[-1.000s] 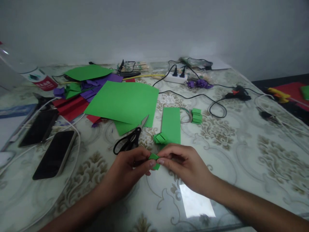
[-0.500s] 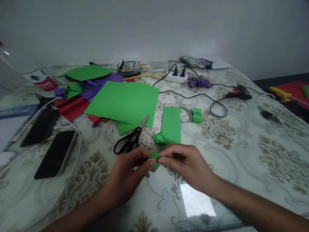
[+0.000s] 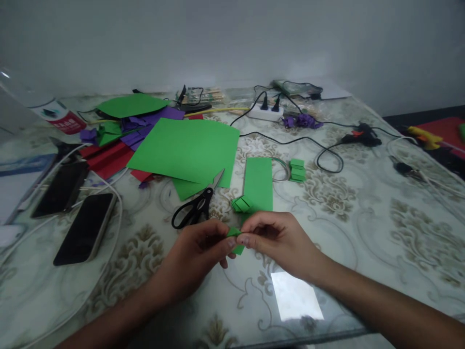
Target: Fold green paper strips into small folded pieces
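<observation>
Between my two hands is a small folded piece of green paper. My left hand pinches it from the left, thumb on top, and my right hand pinches its right edge; the fingertips cover much of it. Just beyond the hands lie a folded green paper piece and a green paper strip. Another folded green piece sits to the right of the strip. Black-handled scissors rest left of these, their blades over a large green sheet.
Two phones and a white cable lie at the left, near a large bottle. Red paper and purple paper are piled behind. Farther back are a power strip and a black glue gun with cords.
Both hands stay pinched on the small green paper piece, whose angle differs slightly. The whole view has shifted a little; the other things lie as before.
</observation>
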`<move>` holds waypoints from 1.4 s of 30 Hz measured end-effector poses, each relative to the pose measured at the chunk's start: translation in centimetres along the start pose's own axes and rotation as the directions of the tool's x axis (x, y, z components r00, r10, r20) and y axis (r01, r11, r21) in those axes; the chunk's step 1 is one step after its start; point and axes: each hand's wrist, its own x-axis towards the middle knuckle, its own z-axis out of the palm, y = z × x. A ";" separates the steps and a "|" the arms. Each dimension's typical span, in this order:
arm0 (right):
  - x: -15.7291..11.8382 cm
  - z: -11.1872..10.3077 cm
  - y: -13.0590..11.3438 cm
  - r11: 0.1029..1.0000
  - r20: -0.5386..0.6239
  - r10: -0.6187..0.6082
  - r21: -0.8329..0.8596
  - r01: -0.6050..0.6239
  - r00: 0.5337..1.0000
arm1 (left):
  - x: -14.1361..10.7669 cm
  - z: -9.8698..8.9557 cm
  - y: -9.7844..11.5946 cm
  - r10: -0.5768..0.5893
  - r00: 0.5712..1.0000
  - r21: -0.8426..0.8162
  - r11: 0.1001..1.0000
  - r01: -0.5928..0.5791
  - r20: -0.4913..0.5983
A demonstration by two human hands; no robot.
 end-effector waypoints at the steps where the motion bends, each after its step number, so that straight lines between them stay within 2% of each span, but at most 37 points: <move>1: -0.1 0.1 -0.1 0.999 -0.004 -0.017 -0.027 0.017 1.000 | 0.0 0.0 0.0 -0.010 1.000 0.016 1.000 0.010 0.003; 7: -0.5 0.2 -0.3 0.998 -0.065 0.030 -0.047 -0.033 0.997 | 0.0 0.0 -0.6 0.003 1.000 0.157 0.988 -0.005 0.015; 12: -0.6 0.2 -0.3 0.997 -0.054 0.073 -0.028 -0.075 0.996 | -0.1 -0.2 -1.2 0.054 0.998 0.257 0.965 -0.045 -0.027; 16: -0.4 0.2 -0.4 0.994 -0.042 0.107 -0.005 -0.108 0.993 | -0.3 -0.3 -0.8 0.105 0.992 0.285 0.955 -0.082 -0.066; 23: 0.0 -0.1 -0.8 0.986 0.081 0.162 0.028 -0.165 0.983 | -0.5 -0.5 0.0 0.094 0.993 0.156 0.984 -0.081 -0.075; 29: 0.0 -0.2 -1.1 0.975 0.158 0.173 0.111 -0.191 0.972 | -0.4 -0.7 0.6 0.036 0.999 0.011 0.999 -0.036 -0.025; 35: 0.0 -0.2 -1.0 0.980 0.128 0.142 0.125 -0.158 0.982 | -0.1 -0.9 0.6 0.012 1.000 -0.099 0.995 -0.012 0.003; 42: -0.3 0.0 -0.6 0.991 0.104 0.104 0.076 -0.112 0.989 | -0.3 -1.0 1.0 0.010 0.999 -0.061 0.998 -0.007 0.047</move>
